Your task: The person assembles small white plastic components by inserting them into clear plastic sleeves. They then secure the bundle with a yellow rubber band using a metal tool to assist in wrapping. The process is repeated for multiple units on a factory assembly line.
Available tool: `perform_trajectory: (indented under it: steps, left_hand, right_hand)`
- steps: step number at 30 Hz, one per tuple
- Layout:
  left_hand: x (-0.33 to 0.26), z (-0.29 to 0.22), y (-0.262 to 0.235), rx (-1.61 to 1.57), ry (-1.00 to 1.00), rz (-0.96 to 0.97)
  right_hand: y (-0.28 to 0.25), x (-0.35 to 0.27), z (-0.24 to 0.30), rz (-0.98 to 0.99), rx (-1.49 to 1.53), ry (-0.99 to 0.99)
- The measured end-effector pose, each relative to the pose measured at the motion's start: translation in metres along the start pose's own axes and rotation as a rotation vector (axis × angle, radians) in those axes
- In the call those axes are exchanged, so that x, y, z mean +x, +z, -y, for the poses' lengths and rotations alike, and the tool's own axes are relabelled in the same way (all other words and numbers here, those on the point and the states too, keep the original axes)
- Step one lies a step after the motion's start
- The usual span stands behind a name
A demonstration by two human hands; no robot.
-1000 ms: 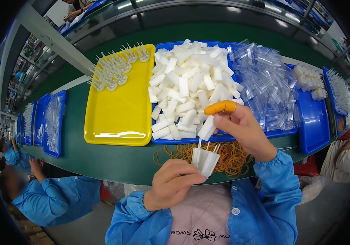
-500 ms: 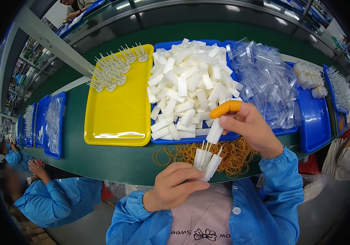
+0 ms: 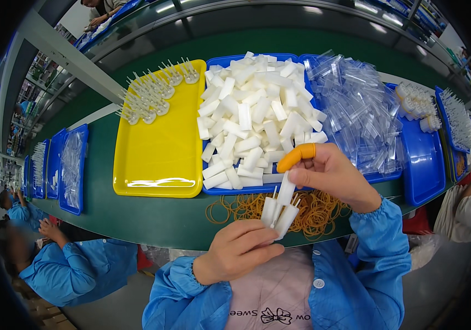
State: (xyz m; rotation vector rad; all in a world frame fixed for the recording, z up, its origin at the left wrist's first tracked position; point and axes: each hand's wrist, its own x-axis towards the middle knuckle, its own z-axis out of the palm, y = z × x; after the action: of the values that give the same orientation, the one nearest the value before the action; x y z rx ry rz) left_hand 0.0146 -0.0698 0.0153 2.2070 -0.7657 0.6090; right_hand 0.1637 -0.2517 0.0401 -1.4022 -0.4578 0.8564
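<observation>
My left hand (image 3: 241,250) is closed around the lower end of a white pronged holder (image 3: 274,191); its base is hidden by the fingers. White foam blocks (image 3: 287,221) stand on the holder, with thin prongs showing above them. With thumb and forefinger, my right hand (image 3: 332,179) pinches another white foam block (image 3: 286,191), upright, its lower end down among the prongs and the other blocks. An orange finger cot (image 3: 296,157) covers a finger of my right hand. Just beyond both hands lies a blue tray (image 3: 230,191) heaped with loose foam blocks.
Rubber bands (image 3: 323,214) lie in a pile behind the holder. At left, a yellow tray (image 3: 158,157) carries several pronged holders (image 3: 147,96). Clear plastic pieces (image 3: 356,110) fill a blue tray at right, beside another blue tray (image 3: 423,159). A co-worker (image 3: 81,269) sits at far left.
My right hand has moved down and slightly left, bringing its foam block lower, from the prong tips to between the other blocks. My left hand has stayed nearly in place.
</observation>
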Motion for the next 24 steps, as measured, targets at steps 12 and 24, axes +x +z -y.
perform_trajectory:
  steps: [12,24]
  left_hand:
    - [0.002,0.0,-0.003,0.086,0.096,0.0]
    - [0.004,-0.005,-0.006,0.053,0.164,-0.034]
  right_hand:
    - [-0.008,-0.009,0.041,0.174,-0.178,0.136]
    - [-0.01,0.0,0.033,0.355,-0.512,-0.298]
